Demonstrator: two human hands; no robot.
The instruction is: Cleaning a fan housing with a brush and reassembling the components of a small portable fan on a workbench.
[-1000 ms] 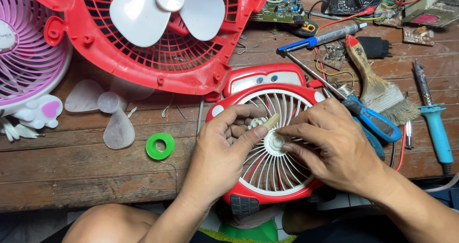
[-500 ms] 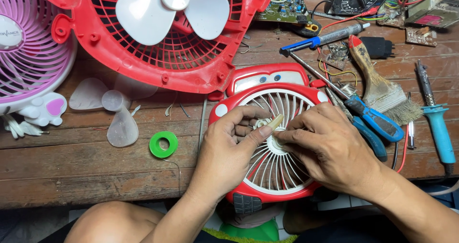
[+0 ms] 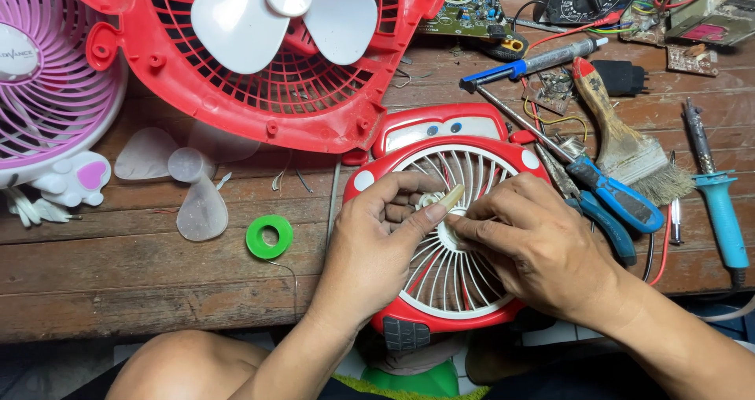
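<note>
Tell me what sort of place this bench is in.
Probably a small repair workbench for fans and electronics. A soldering iron and bare circuit board lie on the worn wooden table, while both hands, left hand and right hand, work on a small red fan.

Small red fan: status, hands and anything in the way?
Left hand and right hand both pinching at the hub of the small red fan. Grille on. Pliers beside right hand.
</note>
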